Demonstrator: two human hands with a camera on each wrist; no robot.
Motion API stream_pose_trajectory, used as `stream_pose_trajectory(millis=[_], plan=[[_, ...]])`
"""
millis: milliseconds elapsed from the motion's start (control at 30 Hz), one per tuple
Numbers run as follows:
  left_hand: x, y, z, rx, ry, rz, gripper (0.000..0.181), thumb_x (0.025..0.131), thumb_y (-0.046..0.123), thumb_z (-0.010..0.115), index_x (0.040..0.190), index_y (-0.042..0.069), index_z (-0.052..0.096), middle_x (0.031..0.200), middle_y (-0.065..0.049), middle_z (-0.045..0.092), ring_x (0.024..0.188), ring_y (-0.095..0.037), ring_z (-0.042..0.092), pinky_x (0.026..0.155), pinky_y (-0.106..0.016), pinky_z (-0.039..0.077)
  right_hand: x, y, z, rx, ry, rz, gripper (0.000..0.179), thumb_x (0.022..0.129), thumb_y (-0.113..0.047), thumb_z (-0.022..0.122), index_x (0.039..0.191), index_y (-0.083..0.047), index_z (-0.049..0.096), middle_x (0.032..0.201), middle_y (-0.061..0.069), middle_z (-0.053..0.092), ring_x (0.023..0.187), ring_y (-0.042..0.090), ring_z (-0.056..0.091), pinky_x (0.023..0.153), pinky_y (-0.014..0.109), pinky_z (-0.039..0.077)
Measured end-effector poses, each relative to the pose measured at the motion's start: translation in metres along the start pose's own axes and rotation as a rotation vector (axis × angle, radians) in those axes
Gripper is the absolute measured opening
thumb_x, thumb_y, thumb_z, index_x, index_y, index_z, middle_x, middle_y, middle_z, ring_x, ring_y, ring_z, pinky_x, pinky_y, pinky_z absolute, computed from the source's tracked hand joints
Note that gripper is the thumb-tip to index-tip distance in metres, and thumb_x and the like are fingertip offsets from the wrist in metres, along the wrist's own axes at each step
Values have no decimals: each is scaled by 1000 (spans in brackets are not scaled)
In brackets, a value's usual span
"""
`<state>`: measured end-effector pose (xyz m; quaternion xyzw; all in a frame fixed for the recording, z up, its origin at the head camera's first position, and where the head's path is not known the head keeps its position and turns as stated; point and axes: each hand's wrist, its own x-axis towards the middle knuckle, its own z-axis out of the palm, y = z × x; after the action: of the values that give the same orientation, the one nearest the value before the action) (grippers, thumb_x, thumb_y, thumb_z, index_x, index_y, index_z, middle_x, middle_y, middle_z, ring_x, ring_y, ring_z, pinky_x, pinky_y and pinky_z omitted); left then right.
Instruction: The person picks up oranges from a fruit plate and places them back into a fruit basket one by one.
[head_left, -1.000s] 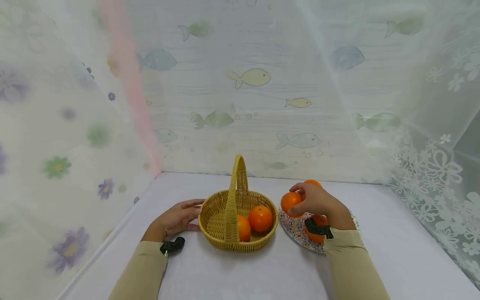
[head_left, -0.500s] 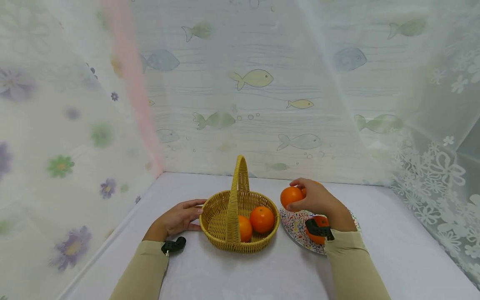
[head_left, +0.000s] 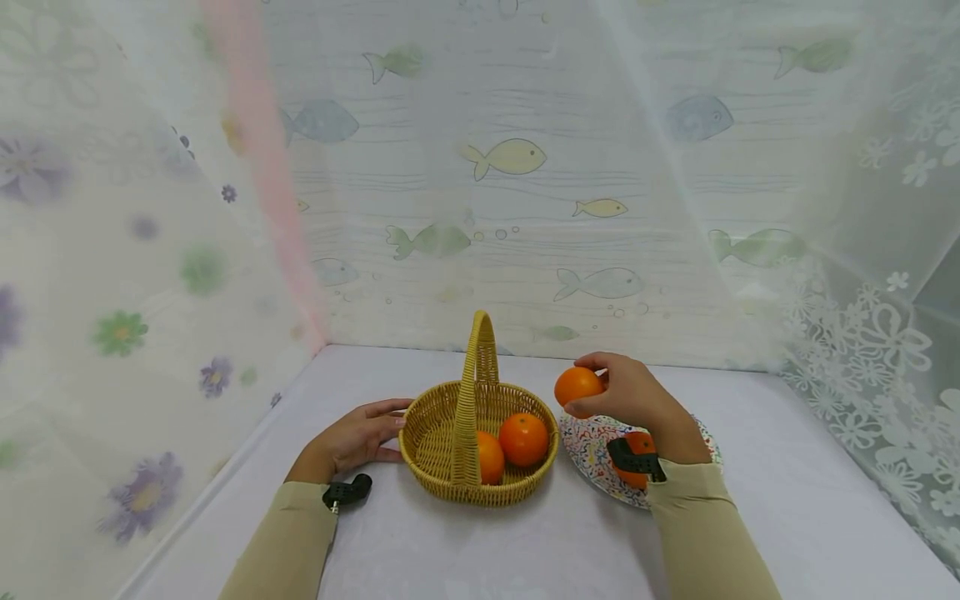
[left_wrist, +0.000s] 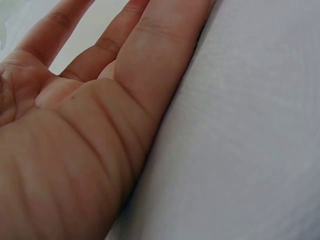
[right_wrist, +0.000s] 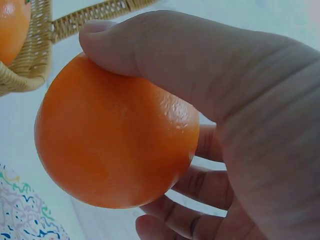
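Note:
My right hand grips an orange between thumb and fingers, raised over the left back edge of the patterned plate. In the right wrist view the held orange fills the middle, the thumb across its top and the fingers behind. My left hand rests on the table with straight fingers touching the left side of the yellow wicker basket. Inside the basket, right of the handle, lie two oranges, a rear one and a front one partly behind the handle.
Another orange sits on the plate, partly covered by the right wrist's black strap. The basket's tall arched handle stands upright across its middle. Behind the white table hangs a fish-print curtain.
My right hand has lifted the orange and shifted it slightly left, toward the basket. An orange seen behind the hand on the plate is now almost hidden. The left hand stays at the basket.

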<state>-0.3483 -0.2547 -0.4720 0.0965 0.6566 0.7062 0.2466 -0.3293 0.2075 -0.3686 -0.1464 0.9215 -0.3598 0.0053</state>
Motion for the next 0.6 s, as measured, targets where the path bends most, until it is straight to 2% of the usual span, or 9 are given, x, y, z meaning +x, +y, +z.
stream_pose_trajectory(millis=[267,500,600], plan=[[0,-1,0,1,-2,3,56,105,15,61,157,9,42,146,-6,60,121,-23,68,96,-56,58,-1,-9,2,-23,51,-26,79,72,-46,94,138,-15,63,118,8,67,95,25,63,73,32,58],[0,0,1,7,0,3,56,105,16,61,158,9,42,147,-6,60,121,-22,68,96,-56,58,-3,-17,3,-16,101,-75,73,71,-47,94,132,-19,66,127,5,62,111,29,60,81,37,61],[0,0,0,6,1,1,57,105,16,61,158,10,41,147,-6,59,122,-22,67,96,-56,58,-2,-17,3,-4,99,-77,73,70,-49,95,130,-19,66,127,5,60,110,29,61,83,38,61]])
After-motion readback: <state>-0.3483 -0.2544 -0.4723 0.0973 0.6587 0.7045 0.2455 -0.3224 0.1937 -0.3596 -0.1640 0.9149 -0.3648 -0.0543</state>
